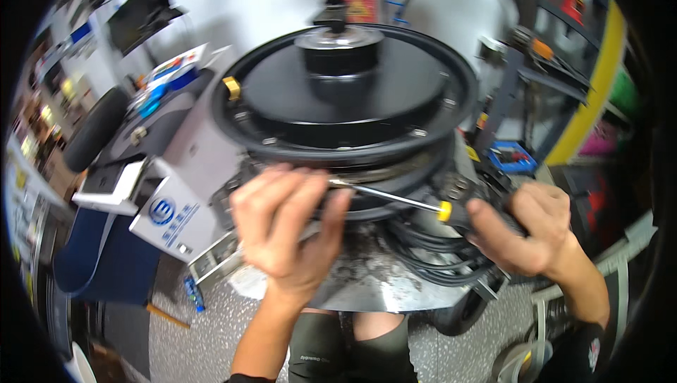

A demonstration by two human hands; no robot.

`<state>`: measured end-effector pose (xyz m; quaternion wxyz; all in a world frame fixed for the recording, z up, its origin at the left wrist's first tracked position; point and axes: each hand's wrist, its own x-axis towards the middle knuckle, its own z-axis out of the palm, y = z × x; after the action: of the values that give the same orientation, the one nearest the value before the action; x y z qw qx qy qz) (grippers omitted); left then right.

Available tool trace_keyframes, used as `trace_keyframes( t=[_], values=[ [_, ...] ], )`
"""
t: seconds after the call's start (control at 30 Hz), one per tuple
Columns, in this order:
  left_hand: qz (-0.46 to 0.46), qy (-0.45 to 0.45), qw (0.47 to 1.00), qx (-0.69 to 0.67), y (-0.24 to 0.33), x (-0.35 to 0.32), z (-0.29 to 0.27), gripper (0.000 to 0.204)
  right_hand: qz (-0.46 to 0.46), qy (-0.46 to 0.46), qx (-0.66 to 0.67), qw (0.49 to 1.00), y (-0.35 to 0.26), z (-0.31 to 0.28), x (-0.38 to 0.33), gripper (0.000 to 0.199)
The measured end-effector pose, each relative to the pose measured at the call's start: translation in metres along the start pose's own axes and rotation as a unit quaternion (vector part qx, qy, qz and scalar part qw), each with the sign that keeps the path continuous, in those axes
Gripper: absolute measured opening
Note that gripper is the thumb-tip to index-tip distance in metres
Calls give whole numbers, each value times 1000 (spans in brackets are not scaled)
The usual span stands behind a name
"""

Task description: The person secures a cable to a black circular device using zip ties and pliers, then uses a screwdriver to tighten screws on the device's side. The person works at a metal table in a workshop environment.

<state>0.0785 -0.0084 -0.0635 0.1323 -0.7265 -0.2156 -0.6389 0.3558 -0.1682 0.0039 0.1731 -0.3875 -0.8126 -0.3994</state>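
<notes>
Both forearms come up from the bottom, bare. Left hand (289, 231) is reaching forward, palm down, fingers spread and curled over at the tips. Right hand (525, 228) sits off to the side, closed in a fist, thumb pointing inward.
</notes>
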Motion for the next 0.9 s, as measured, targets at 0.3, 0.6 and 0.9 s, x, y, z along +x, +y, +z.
trace_keyframes(
  t=[0.3, 0.6, 0.9],
  values=[
    [-43, 28, 997, -56, 3, -3, 7, 46, 342, -37, 391, 853, -8, -10, 12, 50],
    [-90, 91, 986, -104, -7, -12, 15, 89, 557, -136, 556, 601, -14, -29, 25, 41],
    [-34, 5, 999, -26, 1, -1, 3, 39, 264, -5, 351, 899, -8, -13, 2, 56]
  ],
)
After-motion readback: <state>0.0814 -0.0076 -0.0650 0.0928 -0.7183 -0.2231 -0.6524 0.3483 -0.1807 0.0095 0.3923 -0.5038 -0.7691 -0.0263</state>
